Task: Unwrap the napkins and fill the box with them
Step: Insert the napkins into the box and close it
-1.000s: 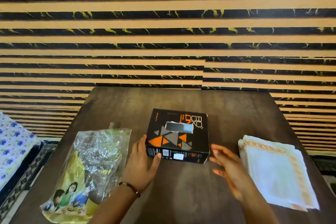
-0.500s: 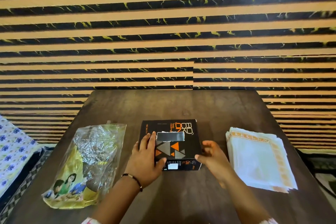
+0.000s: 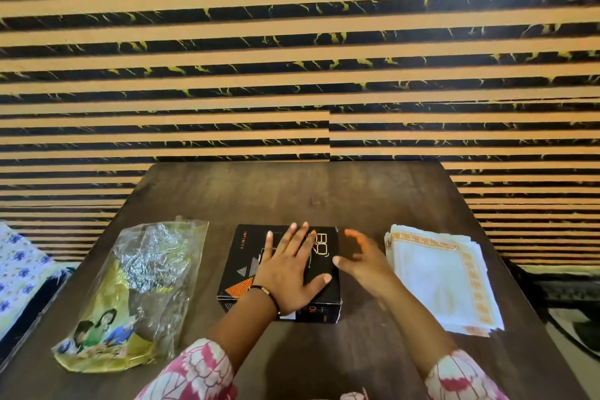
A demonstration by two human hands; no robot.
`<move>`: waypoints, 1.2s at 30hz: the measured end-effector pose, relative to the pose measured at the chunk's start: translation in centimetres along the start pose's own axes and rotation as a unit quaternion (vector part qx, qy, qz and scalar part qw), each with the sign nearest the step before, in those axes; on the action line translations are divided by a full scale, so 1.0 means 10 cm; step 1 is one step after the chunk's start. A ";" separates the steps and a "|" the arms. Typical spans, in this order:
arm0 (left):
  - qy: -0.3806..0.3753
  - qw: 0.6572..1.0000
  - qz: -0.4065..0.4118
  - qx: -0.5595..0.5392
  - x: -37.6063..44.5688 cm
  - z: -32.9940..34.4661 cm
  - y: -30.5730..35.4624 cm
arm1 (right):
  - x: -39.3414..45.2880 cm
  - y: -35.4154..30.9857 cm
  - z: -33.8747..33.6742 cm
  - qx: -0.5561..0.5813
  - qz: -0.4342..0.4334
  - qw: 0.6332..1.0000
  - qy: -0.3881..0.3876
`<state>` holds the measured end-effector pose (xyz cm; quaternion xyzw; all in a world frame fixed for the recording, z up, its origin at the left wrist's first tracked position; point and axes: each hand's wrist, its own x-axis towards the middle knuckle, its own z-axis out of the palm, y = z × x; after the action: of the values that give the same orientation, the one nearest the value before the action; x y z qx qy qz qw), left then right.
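Lying flat on a black box (image 3: 240, 266) in the lower middle of the frame, the left hand (image 3: 289, 273) has its fingers spread open and holds nothing. The right hand (image 3: 363, 265) is just at the right edge of the box, blurred, with the fingers loosely open and empty. To the right of the box, a stack of white napkins (image 3: 441, 279) with an orange border lies on the dark wooden table (image 3: 324, 191). On the left side lies an empty plastic wrapper (image 3: 136, 292), crumpled. Both sleeves at the lower edge are pink and white.
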<state>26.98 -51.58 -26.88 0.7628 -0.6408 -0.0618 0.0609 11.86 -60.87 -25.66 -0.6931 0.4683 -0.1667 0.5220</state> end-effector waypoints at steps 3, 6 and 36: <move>-0.008 1.000 -0.011 0.001 0.00 0.06 -0.01 | 0.15 -0.10 -0.01 -0.101 -0.052 0.993 -0.022; -0.008 1.000 -0.019 -0.008 -0.01 0.04 0.01 | 0.24 -0.14 -0.03 -0.127 -0.047 0.989 -0.055; -0.015 0.998 -0.064 -0.008 -0.02 -0.01 -0.12 | 0.15 0.67 0.25 -0.295 -0.003 0.955 0.030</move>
<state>28.17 -51.20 -26.99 0.8005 -0.5913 -0.0822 0.0527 11.26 -60.82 -33.00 -0.8126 0.5100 -0.0435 0.2789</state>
